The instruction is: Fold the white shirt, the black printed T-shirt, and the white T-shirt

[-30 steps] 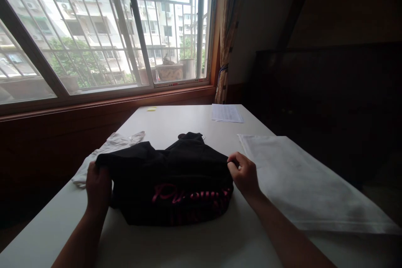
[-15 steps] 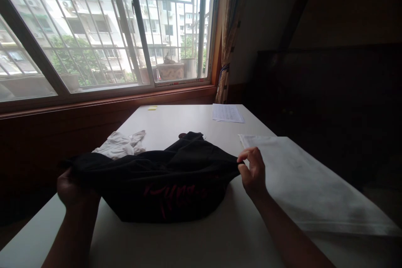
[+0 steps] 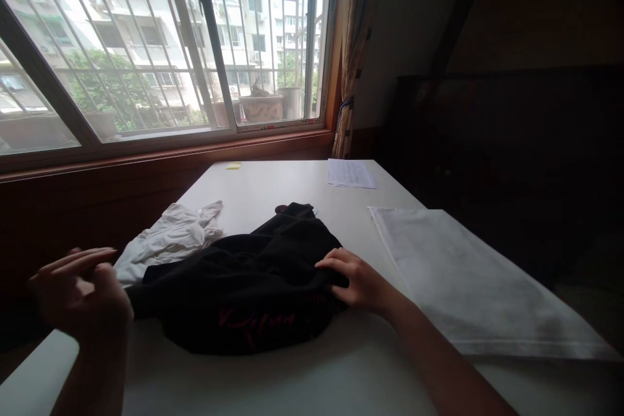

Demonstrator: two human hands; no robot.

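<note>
A black garment (image 3: 253, 279) with pink lettering lies crumpled on the white table (image 3: 195, 383); its exact kind is hard to make out. My right hand (image 3: 358, 279) rests at the garment's right side, fingers and thumb bent around a bit of its cloth. Beyond the garment's left end, my left hand (image 3: 82, 299) is raised with its fingers stretched out and thumb apart, and no cloth shows in it. Behind it, a crumpled white cloth (image 3: 170, 234) partly touches the black garment.
A flat whitish sheet or bag (image 3: 468, 279) covers the table's right side. Printed papers (image 3: 351, 173) and a yellow note (image 3: 233, 166) lie at the far end. Small round objects (image 3: 281, 209) peek out behind the garment. A barred window (image 3: 170, 45) and a curtain (image 3: 347, 110) stand beyond.
My left hand has let go of the garment and moved left. The garment has sunk onto the table, uncovering more white cloth. My right hand has moved left and lower with it.
</note>
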